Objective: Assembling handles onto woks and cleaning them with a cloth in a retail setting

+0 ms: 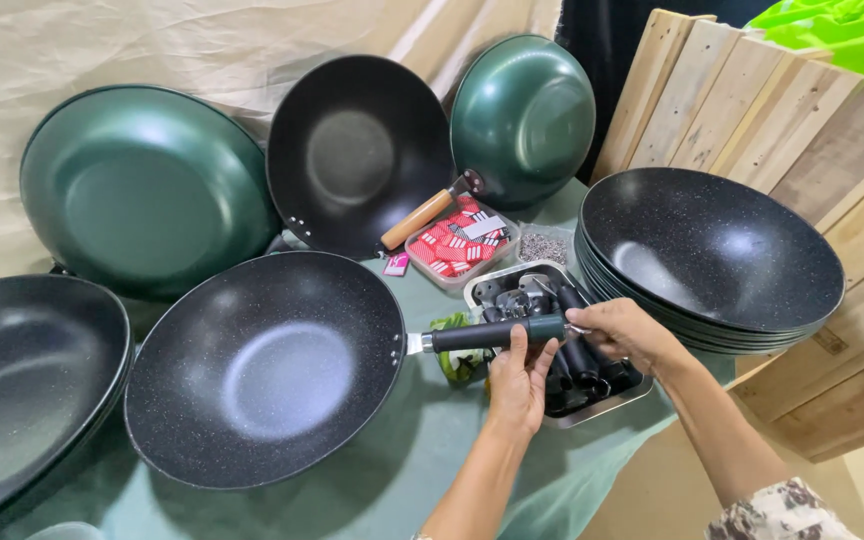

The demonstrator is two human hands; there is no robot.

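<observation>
Left hand point(518, 385) clasps wok handle point(497, 333) from below; right hand point(624, 332) pinches handle's end; wok point(264, 368) lies leftward

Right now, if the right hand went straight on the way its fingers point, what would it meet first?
The right hand points left at the end of the pan handle, which its fingertips already seem to touch. The left hand holds that handle just beyond.

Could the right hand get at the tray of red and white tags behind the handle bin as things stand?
Probably yes: the right hand sits at the pan handle end, and the clear tray lies open-topped just beyond, nothing over it.
</observation>
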